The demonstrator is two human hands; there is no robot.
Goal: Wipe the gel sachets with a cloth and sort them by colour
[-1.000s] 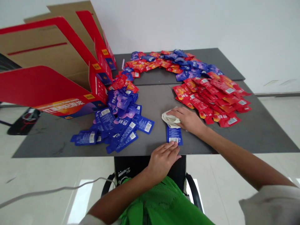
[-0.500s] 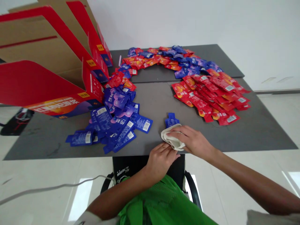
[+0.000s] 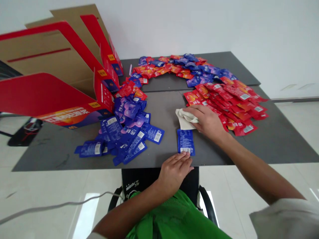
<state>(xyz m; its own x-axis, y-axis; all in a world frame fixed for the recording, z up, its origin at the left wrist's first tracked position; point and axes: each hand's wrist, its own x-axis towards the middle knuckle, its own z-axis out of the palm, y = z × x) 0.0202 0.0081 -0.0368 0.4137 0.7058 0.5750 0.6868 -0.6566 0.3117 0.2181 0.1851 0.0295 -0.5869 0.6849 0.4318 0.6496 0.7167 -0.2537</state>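
Note:
A single blue pouch (image 3: 185,141) lies flat near the table's front edge, its barcode end toward me. The fingertips of my left hand (image 3: 174,169) press on that near end, fingers stretched out and resting flat. Closed around a folded white cloth (image 3: 184,122), my right hand (image 3: 208,122) is at the pouch's far end, and the cloth covers the top of it. To the left is a heap of blue pouches (image 3: 129,132). A pile of red pouches (image 3: 231,103) lies just beyond my right hand.
Red cardboard boxes (image 3: 74,114) stand open at the left of the grey table (image 3: 161,103). Mixed red and blue pouches (image 3: 171,68) form an arc across the back. A black object (image 3: 25,132) is at the far left.
My right hand has moved away from me with the cloth, uncovering most of the blue pouch. My left hand stays at its near end. The whole view has shifted slightly.

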